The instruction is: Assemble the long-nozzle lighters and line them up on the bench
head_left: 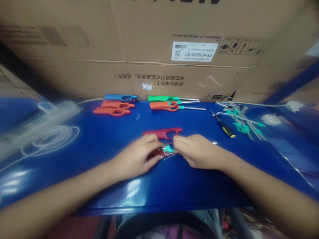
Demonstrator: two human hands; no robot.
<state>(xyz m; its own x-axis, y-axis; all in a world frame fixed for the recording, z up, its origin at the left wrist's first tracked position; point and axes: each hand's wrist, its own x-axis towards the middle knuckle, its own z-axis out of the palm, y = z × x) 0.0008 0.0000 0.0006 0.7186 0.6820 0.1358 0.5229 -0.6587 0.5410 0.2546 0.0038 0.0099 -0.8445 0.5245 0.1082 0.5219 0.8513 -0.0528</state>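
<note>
Near the table's middle, my left hand (139, 154) is closed around the handle end of a red lighter half-shell (155, 153) lying low over the table. A teal trigger piece (168, 149) with metal parts sits in that half. My right hand (199, 151) pinches at the shell's other end; its fingertips hide whatever they grip. Just beyond both hands lies a second red half-shell (163, 133). A thin metal rod (169, 156) is beside the held shell, nearer to me. To the right of my right hand rests a small spring (214, 142).
Orange and blue lighter shells (112, 112) lie back left, with small screws (138, 116) near them. Two lighters with metal tubes (164, 106) are back centre. A screwdriver (226, 128) and a pile of tubes with teal parts (240, 124) lie right. A coiled cable (56, 136) is left; a cardboard box (99, 43) stands behind.
</note>
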